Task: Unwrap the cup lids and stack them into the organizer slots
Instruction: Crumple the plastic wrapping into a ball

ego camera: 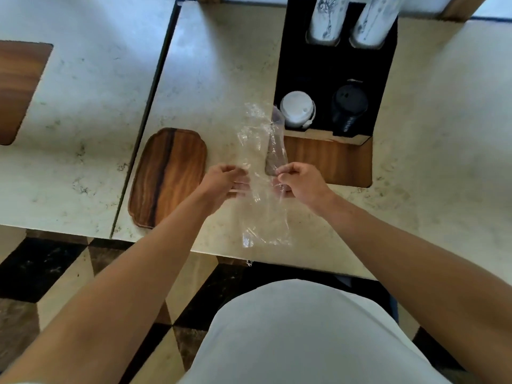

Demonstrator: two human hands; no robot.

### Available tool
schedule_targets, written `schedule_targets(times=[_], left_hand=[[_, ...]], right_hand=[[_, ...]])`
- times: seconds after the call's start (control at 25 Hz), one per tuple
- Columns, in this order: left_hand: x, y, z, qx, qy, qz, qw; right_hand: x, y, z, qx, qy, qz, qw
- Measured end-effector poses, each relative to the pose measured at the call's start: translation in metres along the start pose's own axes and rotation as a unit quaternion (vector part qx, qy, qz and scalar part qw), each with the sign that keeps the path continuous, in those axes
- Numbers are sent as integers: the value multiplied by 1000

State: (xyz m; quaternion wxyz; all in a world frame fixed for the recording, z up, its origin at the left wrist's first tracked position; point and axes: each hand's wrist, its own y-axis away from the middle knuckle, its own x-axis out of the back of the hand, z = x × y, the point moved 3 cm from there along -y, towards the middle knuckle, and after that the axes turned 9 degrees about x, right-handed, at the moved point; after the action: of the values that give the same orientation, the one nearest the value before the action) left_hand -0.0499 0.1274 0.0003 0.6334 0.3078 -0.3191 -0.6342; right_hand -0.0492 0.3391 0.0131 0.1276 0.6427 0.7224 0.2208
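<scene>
A long clear plastic sleeve (261, 173) hangs between my hands over the pale table; it looks empty. My left hand (224, 181) pinches its left edge and my right hand (297, 180) pinches its right edge, both with curled fingers. Behind them stands the black organizer (332, 67). A stack of white lids (297, 110) fills its front left slot, and a stack of black lids (349, 106) fills its front right slot.
Two tall stacks of white paper cups (327, 20) stand in the organizer's back slots. A wooden tray (167, 176) lies left of my hands, and a wooden board (329, 159) lies under the organizer. The table's front edge (194, 249) is near my body.
</scene>
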Motion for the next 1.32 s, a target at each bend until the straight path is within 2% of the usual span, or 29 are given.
schedule_targets(times=[0.08,0.2,0.36,0.44,0.56,0.64,0.8,0.88,0.96,1.08,1.24,1.32], left_hand=[[-17,-1,5,0,-38,-38,999],[-43,-2,15,-24,-73,-49,996],[-67,-2,26,-35,-46,-63,996],[-75,-2,29,-17,-22,-90,996],[-81,-2,30,38,15,-140,989],[-85,-1,29,69,41,-147,986],[-93,9,27,118,101,-147,977],[-96,15,27,134,122,-151,972],[-96,17,26,149,135,-158,967],[-95,20,22,156,122,-192,961],[-94,26,22,105,89,-236,962],[-94,27,25,56,37,-276,959]], right_hand=[[19,3,2,9,5,33,999],[45,11,6,17,0,60,998],[71,21,10,17,-49,73,996],[79,25,11,23,-76,64,995],[87,27,16,31,-190,56,980],[88,29,17,21,-257,50,965],[90,33,21,-22,-315,49,948],[94,35,22,-8,-298,16,954],[96,38,21,18,-227,-15,974],[97,39,24,23,-163,-3,986],[98,38,26,18,-89,31,995],[98,36,29,12,-41,40,998]])
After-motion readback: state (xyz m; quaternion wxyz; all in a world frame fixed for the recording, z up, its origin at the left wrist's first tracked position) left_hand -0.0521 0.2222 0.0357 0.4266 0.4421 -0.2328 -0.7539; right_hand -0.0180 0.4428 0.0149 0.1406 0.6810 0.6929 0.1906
